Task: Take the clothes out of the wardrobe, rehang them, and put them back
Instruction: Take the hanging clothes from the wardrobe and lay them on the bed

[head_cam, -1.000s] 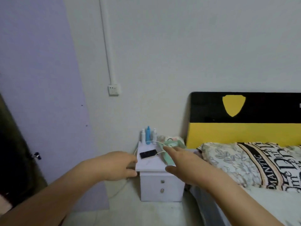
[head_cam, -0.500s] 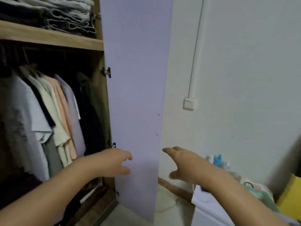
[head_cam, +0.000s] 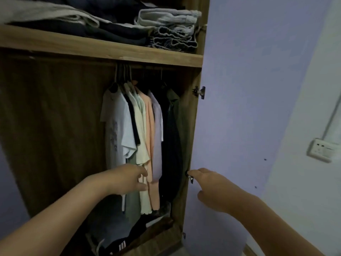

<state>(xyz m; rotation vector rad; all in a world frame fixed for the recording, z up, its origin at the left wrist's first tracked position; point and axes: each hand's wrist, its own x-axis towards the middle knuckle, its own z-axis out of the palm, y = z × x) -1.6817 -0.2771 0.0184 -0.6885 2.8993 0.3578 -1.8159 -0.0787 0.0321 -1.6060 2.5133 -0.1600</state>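
Wardrobe [head_cam: 103,52] with hanging shirts [head_cam: 132,130] below, folded clothes [head_cam: 166,30] above.

**Hands at the open wardrobe**

Shirts [head_cam: 140,130] are hanging in a row under a wooden shelf [head_cam: 103,50] bearing folded clothes [head_cam: 171,30]. The left hand [head_cam: 127,179] is reaching before their hems, fingers loose; the right hand [head_cam: 212,187] is hovering beside the lilac door [head_cam: 249,89].
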